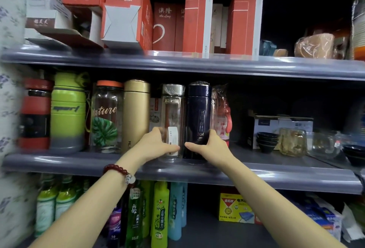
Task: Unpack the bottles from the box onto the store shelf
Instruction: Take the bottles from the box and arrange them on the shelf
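Note:
On the middle grey shelf point(276, 172) stand several bottles in a row. My left hand point(158, 145) grips the base of a clear glass bottle point(172, 109) with a silver cap. My right hand point(209, 145) holds the lower part of a dark navy flask point(198, 109) right beside it. Both bottles stand upright near the shelf's front edge. To the left are a gold flask point(136, 109), a clear "Nature" bottle point(105, 117), a green sport bottle point(68, 113) and a red and black bottle point(35, 115). The box is not in view.
A pink wrapped bottle point(222, 113) stands just right of the navy flask. Dark bowls point(266, 141), glass cups point(292, 143) and a white box point(282, 125) fill the shelf's right part. Red cartons point(126, 10) line the upper shelf; green and blue bottles point(160, 216) fill the lower one.

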A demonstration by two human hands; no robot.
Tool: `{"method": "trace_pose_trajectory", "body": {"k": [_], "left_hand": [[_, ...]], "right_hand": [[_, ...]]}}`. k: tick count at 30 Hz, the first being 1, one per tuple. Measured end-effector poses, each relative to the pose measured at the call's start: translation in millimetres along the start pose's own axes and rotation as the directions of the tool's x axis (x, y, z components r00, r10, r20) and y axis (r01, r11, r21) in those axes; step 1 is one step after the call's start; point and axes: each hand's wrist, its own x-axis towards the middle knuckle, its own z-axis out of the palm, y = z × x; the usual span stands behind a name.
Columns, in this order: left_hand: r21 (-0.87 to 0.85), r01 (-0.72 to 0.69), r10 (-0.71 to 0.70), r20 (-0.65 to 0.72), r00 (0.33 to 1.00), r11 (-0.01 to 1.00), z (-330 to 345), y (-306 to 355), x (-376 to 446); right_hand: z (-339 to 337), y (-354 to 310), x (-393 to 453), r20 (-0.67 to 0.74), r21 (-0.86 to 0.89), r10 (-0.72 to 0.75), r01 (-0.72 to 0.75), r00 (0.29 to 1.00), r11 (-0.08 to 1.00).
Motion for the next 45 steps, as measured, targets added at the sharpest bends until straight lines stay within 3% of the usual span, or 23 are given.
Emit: {"method": "trace_pose_trajectory", "body": {"k": [6, 15, 20, 26, 33, 39, 45], "left_hand": [[0.164, 0.021, -0.017, -0.029, 0.999, 0.986, -13.0, 9.8, -22.9], [0.13, -0.044, 0.059, -0.112, 0.992, 0.99, -29.2, -7.6, -89.1], [0.126, 0.017, -0.001, -0.124, 0.992, 0.992, -46.8, -38.0, -129.8], [0.154, 0.22, -0.18, -0.239, 0.954, 0.963, -73.5, -96.3, -191.0], [0.135, 0.494, -0.401, -0.422, 0.813, 0.859, -97.4, -142.9, -282.9], [0.116, 0.726, -0.547, -0.581, 0.603, 0.677, -94.8, -162.7, -381.2], [0.022, 0.881, -0.639, -0.68, 0.36, 0.472, -84.7, -190.2, -481.1]], "right_hand": [[3.5, 2.2, -14.2, -0.117, -0.012, -0.058, 0.057, 0.991, 0.998], [16.2, -8.4, -67.8, -0.232, -0.137, -0.128, 0.098, 0.964, 0.986], [55.4, -21.3, -105.6, -0.079, -0.142, -0.141, 0.129, 0.987, 0.982], [127.1, -47.1, -142.7, 0.144, -0.085, -0.174, 0.188, 0.974, 0.979], [212.8, -74.4, -180.3, 0.43, 0.056, -0.301, 0.307, 0.851, 0.95], [281.8, -87.9, -234.6, 0.656, 0.164, -0.392, 0.384, 0.645, 0.908], [338.6, -103.0, -320.7, 0.798, 0.264, -0.426, 0.388, 0.427, 0.883]]}}
